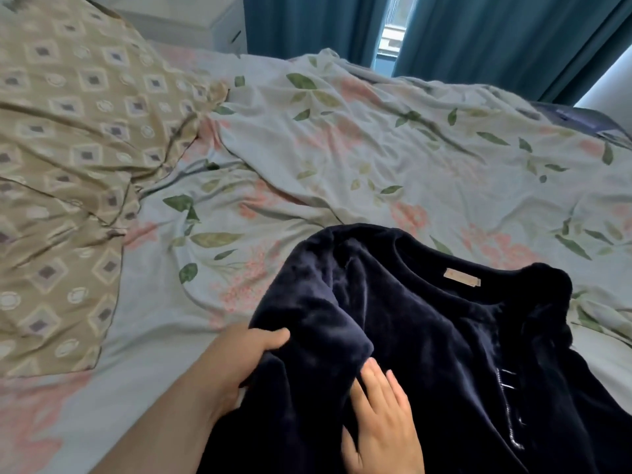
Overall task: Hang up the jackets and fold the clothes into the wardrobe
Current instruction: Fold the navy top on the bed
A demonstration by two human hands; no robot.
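Observation:
A dark navy fleece jacket (427,336) lies on the bed at the lower right, collar and tan neck label facing up, its zipper running down the front. My left hand (239,357) grips the jacket's left edge, thumb on top of the fabric and fingers hidden beneath it. My right hand (383,419) lies flat on the jacket's front with straight fingers, just below a raised fold of fleece.
The bed (342,159) is covered by a rumpled floral sheet. A beige patterned pillow (68,159) takes up the left side. Teal curtains (478,32) hang behind the bed, with a white cabinet (205,25) at the back left.

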